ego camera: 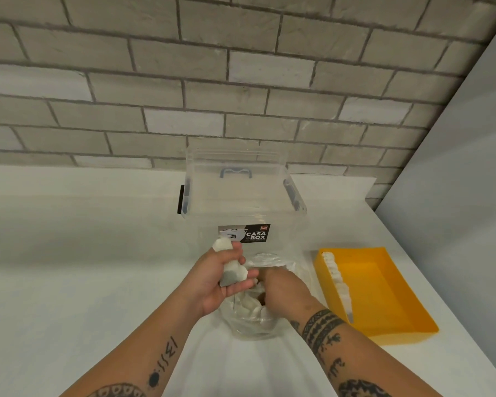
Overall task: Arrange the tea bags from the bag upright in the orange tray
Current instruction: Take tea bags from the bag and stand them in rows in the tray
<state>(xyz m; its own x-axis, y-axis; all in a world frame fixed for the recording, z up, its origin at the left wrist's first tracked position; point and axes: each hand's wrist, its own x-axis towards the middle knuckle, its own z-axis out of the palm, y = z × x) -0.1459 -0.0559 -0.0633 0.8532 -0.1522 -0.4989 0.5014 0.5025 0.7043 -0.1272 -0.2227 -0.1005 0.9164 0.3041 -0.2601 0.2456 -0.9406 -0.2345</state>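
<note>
A clear plastic bag of white tea bags lies on the white counter in front of me. My left hand holds a small stack of tea bags just above the bag's left side, fingers curled round them. My right hand reaches into the bag's mouth with its fingers curled among the tea bags; what they grip is hidden. The orange tray sits to the right, with a row of tea bags standing upright along its left wall.
A clear lidded storage box with a "CASA BOX" label stands right behind the bag, against the brick wall. The white counter stretches to the left. A white panel bounds the counter on the right, past the tray.
</note>
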